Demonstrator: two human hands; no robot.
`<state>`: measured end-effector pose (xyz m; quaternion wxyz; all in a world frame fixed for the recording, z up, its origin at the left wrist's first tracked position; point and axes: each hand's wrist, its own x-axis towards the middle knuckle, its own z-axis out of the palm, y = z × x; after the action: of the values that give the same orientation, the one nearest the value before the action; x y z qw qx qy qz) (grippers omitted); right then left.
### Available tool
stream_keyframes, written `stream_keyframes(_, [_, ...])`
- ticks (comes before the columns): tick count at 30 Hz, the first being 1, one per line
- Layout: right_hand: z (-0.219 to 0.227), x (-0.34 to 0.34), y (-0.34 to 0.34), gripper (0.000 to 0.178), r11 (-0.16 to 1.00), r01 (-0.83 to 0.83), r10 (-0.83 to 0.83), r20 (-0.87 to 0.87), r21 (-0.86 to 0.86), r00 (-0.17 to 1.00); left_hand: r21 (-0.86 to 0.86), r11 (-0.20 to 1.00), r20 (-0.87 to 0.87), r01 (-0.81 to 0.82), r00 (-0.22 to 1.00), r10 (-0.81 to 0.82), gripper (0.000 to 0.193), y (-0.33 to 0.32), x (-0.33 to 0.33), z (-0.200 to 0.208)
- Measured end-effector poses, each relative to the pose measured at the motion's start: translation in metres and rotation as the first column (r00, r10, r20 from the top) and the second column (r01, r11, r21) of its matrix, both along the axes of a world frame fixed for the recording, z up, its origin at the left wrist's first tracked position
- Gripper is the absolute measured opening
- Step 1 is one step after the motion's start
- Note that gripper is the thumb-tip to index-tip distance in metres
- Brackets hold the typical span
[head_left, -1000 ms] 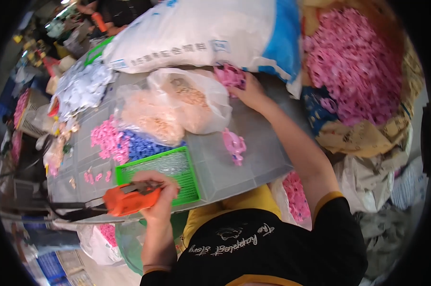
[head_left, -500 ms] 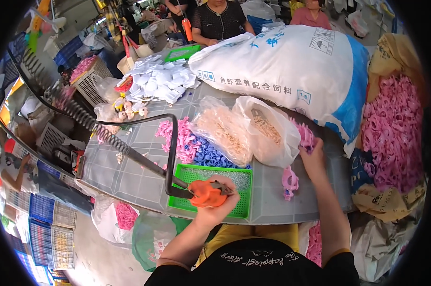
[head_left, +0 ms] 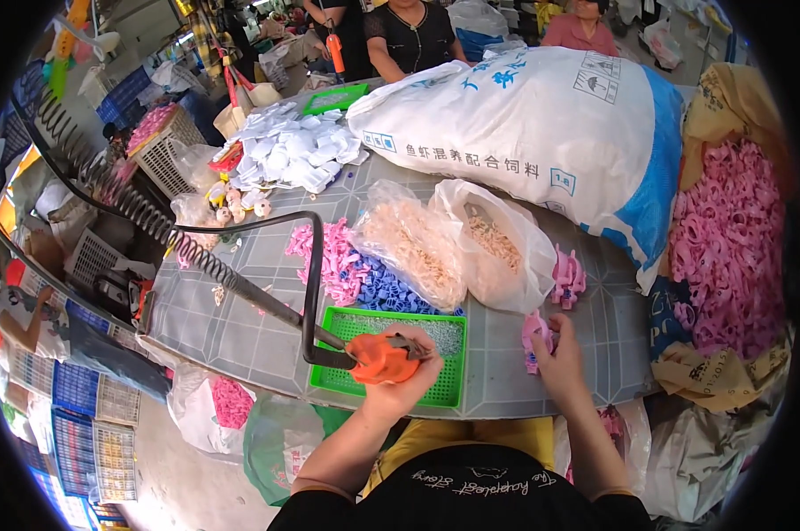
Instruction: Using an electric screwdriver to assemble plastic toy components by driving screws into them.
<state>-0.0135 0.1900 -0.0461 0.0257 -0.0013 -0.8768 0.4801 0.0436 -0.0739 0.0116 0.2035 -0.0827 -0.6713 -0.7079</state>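
Orange tool (head_left: 378, 358) gripped by left hand (head_left: 400, 376), fingers wrapped tight round body, held over green tray (head_left: 391, 358) at near table edge. Black hose (head_left: 307, 283) loops up and far-left from tool. Pink plastic part (head_left: 535, 341) pinched by right hand (head_left: 559, 358), fingers closed on it, right of tray. More pink parts (head_left: 568, 276) just beyond. Judgement: part best kept steady and tool tip lined up squarely over tray; hose kept clear of clear bags (head_left: 457, 243).

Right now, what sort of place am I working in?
Probably a small assembly or packing workshop: a grey worktable heaped with loose pink plastic parts, a big white woven sack, and an orange powered hand tool on a coiled cord in the left hand.
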Motion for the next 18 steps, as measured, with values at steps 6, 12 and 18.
stream_keyframes(6, [0.006,0.01,0.0,0.045,0.982,0.01,0.023,0.168,-0.19,0.986,-0.031,0.999,-0.01,-0.014,1.0,0.014,0.027,-0.006,-0.001,-0.001])
stream_keyframes(12, [0.026,0.04,-0.008,0.035,0.998,-0.055,0.055,0.129,-0.005,0.99,-0.01,0.999,0.007,-0.044,0.999,0.044,0.03,-0.007,0.001,-0.002])
stream_keyframes(18, [-0.006,0.041,0.018,0.025,0.995,-0.062,0.059,0.04,0.072,0.997,0.001,1.0,0.019,-0.025,1.0,0.025,0.031,-0.011,0.003,-0.005])
